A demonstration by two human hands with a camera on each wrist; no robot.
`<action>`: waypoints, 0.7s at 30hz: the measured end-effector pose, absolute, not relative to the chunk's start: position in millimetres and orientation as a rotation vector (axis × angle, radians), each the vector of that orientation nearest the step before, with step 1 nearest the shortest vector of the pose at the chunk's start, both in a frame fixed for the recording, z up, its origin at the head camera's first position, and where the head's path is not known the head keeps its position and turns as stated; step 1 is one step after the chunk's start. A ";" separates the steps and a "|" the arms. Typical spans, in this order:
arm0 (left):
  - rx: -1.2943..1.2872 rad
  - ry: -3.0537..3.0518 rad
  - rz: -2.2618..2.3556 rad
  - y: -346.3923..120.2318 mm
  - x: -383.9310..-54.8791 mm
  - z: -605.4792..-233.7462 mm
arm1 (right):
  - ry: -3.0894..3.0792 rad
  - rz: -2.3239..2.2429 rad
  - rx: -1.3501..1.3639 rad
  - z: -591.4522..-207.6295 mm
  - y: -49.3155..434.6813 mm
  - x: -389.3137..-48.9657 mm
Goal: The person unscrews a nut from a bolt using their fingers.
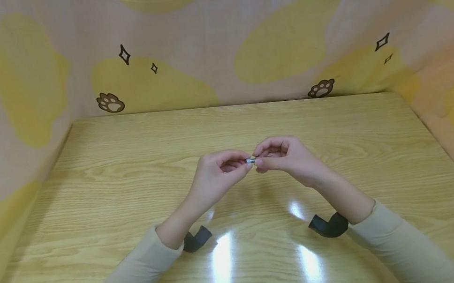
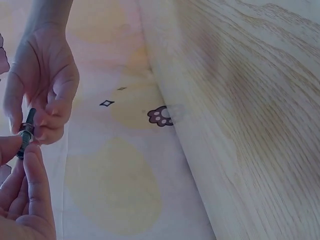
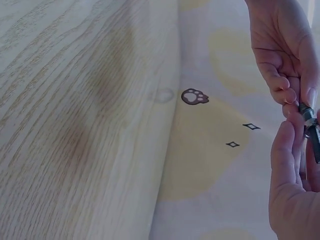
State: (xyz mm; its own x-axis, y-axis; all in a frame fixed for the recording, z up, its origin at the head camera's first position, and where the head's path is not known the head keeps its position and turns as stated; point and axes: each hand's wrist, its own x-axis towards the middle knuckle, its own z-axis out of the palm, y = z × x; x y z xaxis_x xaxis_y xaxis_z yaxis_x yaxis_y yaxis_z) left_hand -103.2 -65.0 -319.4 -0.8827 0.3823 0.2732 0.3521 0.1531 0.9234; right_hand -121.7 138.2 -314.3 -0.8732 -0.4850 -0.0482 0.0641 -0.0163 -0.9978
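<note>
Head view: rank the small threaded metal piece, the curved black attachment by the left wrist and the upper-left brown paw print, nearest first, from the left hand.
1. Small threaded metal piece: at the left hand's fingertips.
2. Curved black attachment: below and left of the hand.
3. Brown paw print: upper left, beyond the hand.
</note>
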 end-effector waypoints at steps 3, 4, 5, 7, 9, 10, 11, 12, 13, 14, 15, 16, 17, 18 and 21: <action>0.764 2.364 1.883 -65.1 -103.6 -319.9 | 1.898 -1.962 -0.475 -314.0 138.5 -121.2; 0.768 2.364 1.884 -65.1 -103.7 -320.1 | 1.897 -1.964 -0.486 -314.0 138.7 -121.1; 0.770 2.364 1.884 -65.1 -103.7 -320.2 | 1.898 -1.964 -0.492 -313.9 138.8 -121.0; 0.769 2.358 1.889 -65.0 -103.6 -320.2 | 1.886 -1.961 -0.488 -313.7 139.1 -120.8; 0.763 2.355 1.894 -64.8 -103.5 -320.0 | 1.875 -1.952 -0.471 -313.6 139.4 -120.7; 0.758 2.356 1.894 -64.8 -103.4 -320.1 | 1.876 -1.947 -0.460 -313.5 139.5 -120.6; 0.753 2.353 1.894 -64.8 -103.2 -320.0 | 1.877 -1.941 -0.447 -313.3 139.4 -120.4; 0.750 2.350 1.895 -64.9 -103.0 -319.9 | 1.877 -1.938 -0.440 -313.1 139.3 -120.2; 0.750 2.352 1.892 -65.0 -102.8 -320.0 | 1.879 -1.934 -0.437 -313.1 139.3 -120.0; 0.750 2.350 1.891 -65.1 -102.6 -319.8 | 1.887 -1.931 -0.439 -312.9 139.3 -119.7; 0.752 2.350 1.888 -65.2 -102.4 -319.8 | 1.894 -1.928 -0.445 -313.0 139.4 -119.6; 0.756 2.351 1.883 -65.2 -102.3 -319.7 | 1.899 -1.929 -0.455 -312.9 139.5 -119.5; 0.757 2.350 1.882 -65.2 -102.3 -319.6 | 1.899 -1.931 -0.469 -312.8 139.7 -119.6; 0.760 2.351 1.880 -65.1 -102.4 -319.4 | 1.895 -1.933 -0.483 -312.9 140.0 -119.7; 0.769 2.350 1.880 -64.3 -103.1 -318.9 | 1.884 -1.935 -0.502 -312.7 140.9 -120.5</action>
State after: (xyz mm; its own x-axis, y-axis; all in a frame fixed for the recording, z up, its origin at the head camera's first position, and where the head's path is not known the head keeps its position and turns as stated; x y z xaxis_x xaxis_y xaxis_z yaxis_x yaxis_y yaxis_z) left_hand -103.1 -64.3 -318.9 -0.8769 0.3961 0.2723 0.3525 0.1450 0.9245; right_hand -120.5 140.9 -312.7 -0.8587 -0.5122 -0.0166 0.0302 -0.0184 -0.9994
